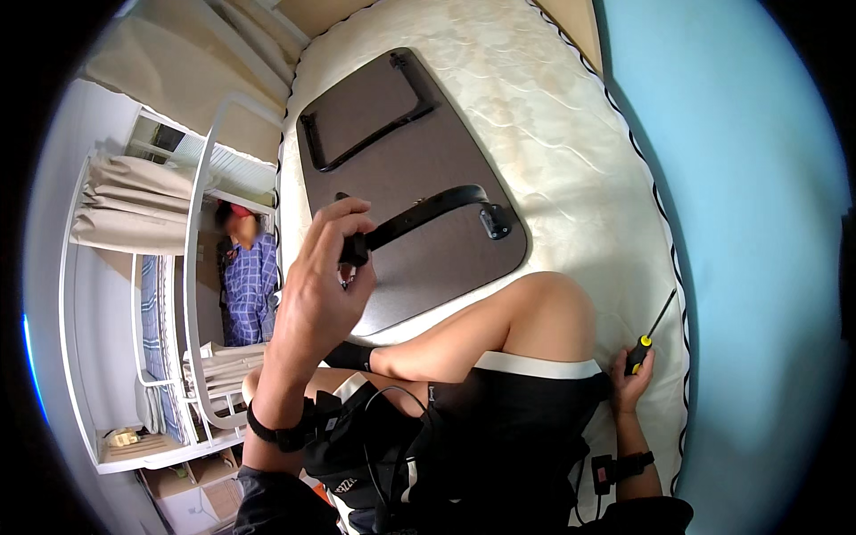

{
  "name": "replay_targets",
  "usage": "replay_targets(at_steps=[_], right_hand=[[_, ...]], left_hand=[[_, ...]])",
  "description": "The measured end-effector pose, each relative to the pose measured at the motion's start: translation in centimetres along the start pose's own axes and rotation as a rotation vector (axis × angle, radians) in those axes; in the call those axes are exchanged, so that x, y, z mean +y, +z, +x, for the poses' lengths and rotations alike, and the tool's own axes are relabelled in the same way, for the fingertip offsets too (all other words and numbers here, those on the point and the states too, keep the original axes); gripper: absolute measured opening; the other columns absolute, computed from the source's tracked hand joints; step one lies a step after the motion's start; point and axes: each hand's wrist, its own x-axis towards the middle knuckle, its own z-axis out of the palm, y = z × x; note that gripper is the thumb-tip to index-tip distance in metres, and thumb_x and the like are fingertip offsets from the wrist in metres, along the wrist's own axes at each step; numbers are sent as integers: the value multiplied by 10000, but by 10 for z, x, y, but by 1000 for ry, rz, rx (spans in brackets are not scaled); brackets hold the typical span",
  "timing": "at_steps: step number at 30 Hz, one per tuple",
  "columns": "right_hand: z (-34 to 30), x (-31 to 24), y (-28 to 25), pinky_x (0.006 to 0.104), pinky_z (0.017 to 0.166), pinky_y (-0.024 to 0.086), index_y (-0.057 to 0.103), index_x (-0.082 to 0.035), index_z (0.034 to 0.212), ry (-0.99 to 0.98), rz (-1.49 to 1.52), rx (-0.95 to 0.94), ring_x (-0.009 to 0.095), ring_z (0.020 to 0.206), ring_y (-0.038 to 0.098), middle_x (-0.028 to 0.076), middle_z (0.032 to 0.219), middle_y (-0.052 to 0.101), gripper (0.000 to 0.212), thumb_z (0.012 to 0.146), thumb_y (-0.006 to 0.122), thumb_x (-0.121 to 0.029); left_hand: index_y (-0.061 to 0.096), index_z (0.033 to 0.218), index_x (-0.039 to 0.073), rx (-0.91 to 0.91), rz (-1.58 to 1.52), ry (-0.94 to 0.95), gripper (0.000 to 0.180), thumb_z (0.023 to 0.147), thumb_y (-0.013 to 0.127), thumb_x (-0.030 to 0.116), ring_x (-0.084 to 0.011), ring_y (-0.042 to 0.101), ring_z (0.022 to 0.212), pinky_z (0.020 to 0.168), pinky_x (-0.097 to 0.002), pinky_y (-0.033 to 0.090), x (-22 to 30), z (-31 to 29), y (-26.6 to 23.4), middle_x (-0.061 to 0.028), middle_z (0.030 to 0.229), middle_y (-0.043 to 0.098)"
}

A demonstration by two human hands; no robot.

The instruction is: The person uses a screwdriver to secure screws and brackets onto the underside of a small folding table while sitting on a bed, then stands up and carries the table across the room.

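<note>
A dark brown folding table (pixel 401 169) lies upside down on the mattress in front of me. Its nearer black leg (pixel 432 210) is raised off the tabletop, while the farther leg (pixel 370 143) lies folded down flat. My left hand (pixel 319 283) has its fingers curled round the near leg's left end; the palm side is partly hidden. Low at the right, by the wall, my right hand (pixel 631 385) grips a screwdriver (pixel 638 355) with a black and yellow handle. Its thin shaft points up and away from me.
The cream mattress (pixel 526 116) has a black-and-white edge and meets a light blue wall (pixel 740 223) on the right. A white bed rail (pixel 192 259) runs along the left. Beyond it, lower down, is a person in a blue checked shirt (pixel 250 281). My crossed legs (pixel 544 321) are close to the table.
</note>
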Motion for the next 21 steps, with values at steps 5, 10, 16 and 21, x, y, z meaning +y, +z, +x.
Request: replay_targets(at_steps=[5, 10, 16, 21], right_hand=[[0, -3, 3, 291, 579, 469, 457, -28, 939, 16, 37, -4, 144, 637, 551, 62, 737, 559, 315, 894, 679, -246], [1, -6, 2, 285, 544, 475, 456, -24, 936, 31, 69, -16, 146, 600, 571, 58, 731, 577, 279, 903, 666, -205], [1, -7, 4, 290, 556, 474, 460, -21, 928, -27, 10, 9, 150, 619, 577, 68, 738, 581, 247, 904, 649, -178], [2, 0, 1, 295, 575, 466, 461, -19, 917, 51, 1, -15, 161, 631, 559, 80, 725, 570, 252, 888, 658, -173]], left_hand=[[563, 1197, -6, 62, -3, 73, 403, 816, 689, -48, -228, 647, 1050, 822, -324, 571, -7, -7, -12, -146, 1283, 564], [604, 916, 53, 351, 225, 100, 393, 695, 889, 209, -103, 523, 521, 519, -212, 442, -19, -5, -33, -20, 697, 592], [504, 998, 46, 357, -339, -97, 267, 894, 724, 157, -100, 526, 685, 610, -258, 460, -34, -2, -18, -35, 764, 549], [461, 1081, 34, 146, -33, -29, 406, 830, 766, 129, -280, 589, 661, 629, -355, 487, -2, 26, 11, -139, 765, 581]])
